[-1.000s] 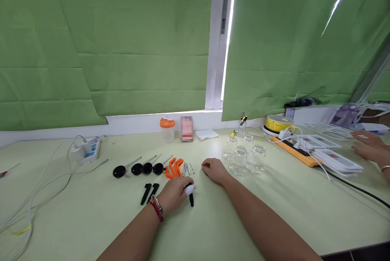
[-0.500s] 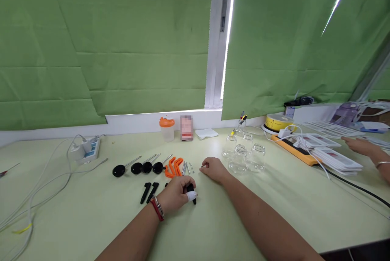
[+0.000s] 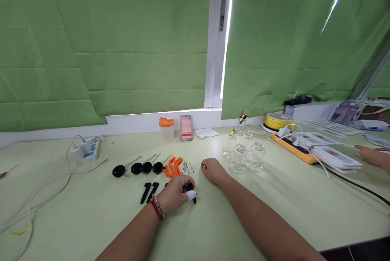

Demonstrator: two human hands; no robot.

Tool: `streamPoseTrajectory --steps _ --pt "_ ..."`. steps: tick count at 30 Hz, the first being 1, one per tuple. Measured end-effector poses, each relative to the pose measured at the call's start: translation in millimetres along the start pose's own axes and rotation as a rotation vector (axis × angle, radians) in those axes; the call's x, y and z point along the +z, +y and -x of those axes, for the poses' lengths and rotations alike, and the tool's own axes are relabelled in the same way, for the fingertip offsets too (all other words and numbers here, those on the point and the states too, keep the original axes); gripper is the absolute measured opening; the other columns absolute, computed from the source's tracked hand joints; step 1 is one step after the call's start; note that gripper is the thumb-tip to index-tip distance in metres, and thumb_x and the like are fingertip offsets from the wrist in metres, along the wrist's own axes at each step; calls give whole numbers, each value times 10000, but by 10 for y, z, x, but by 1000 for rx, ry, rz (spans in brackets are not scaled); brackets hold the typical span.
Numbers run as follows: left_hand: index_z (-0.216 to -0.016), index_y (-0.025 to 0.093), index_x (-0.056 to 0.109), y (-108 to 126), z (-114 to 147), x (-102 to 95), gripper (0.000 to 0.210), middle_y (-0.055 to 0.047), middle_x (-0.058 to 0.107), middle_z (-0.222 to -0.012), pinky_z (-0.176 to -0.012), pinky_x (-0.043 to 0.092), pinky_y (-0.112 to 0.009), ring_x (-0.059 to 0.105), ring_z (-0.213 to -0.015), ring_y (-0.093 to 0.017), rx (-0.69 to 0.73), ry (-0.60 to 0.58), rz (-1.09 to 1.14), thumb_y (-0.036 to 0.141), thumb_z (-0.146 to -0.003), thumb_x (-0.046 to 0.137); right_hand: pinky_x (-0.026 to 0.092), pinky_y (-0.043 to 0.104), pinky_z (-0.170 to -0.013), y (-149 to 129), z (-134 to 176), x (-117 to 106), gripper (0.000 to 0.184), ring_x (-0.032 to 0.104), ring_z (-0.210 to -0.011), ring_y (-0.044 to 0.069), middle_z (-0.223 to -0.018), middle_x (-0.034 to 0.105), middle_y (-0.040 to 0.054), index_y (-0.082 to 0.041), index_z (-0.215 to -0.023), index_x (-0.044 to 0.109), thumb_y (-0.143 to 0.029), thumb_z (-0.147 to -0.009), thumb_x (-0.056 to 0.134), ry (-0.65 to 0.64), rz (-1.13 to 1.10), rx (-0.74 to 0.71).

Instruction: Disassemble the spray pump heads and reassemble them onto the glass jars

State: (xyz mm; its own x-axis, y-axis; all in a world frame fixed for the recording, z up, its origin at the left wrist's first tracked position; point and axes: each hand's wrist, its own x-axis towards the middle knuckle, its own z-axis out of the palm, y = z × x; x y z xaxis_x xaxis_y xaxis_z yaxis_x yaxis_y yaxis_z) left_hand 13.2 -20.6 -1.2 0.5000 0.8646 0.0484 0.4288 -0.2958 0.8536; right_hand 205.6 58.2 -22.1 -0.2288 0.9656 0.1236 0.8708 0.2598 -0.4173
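Observation:
My left hand [image 3: 176, 192], with white tape round the thumb, is closed on a black plastic part [image 3: 194, 200] whose lower end sticks out below. Beside that wrist lie two black angled plastic parts [image 3: 149, 193]; another is mostly hidden under the hand. My right hand [image 3: 213, 170] rests on the table with its fingertips pinched; what they hold is too small to make out. Just left of it are several tiny metal nuts [image 3: 191, 167] and some metal screws [image 3: 184, 168]. Orange angled parts [image 3: 174, 166] lie further left, near several black round discs with metal rods [image 3: 147, 167].
Several clear glass jars [image 3: 240, 159] stand right of my right hand, one holding screwdrivers [image 3: 241, 121]. An orange-lidded cup [image 3: 166, 128] is at the back. An orange power strip [image 3: 294, 149], stacked white packs [image 3: 337, 159] and another person's hand [image 3: 372, 156] are at right; cables [image 3: 39, 196] at left.
My hands have hardly moved; the right one shifts very slightly. At far right, the other person's hand has drawn back to the right and a little down.

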Motion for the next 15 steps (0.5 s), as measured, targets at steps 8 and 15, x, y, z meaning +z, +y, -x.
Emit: streamPoseTrajectory --steps 8,15 --pt "-805 158 563 8 5 -4 154 42 435 -634 -528 320 -201 377 -577 -85 -6 0 -7 266 -710 619 410 244 -700 0 10 10 246 615 -837 182 -956 682 83 -169 -975 674 -188 -794 510 7 11 6" --pt "-802 147 584 30 1 -3 140 43 447 -628 -529 319 -204 369 -567 -80 -4 0 50 235 -698 617 399 245 -685 -14 20 20 207 606 -836 185 -923 678 84 -170 -889 685 -161 -777 512 2 13 20"
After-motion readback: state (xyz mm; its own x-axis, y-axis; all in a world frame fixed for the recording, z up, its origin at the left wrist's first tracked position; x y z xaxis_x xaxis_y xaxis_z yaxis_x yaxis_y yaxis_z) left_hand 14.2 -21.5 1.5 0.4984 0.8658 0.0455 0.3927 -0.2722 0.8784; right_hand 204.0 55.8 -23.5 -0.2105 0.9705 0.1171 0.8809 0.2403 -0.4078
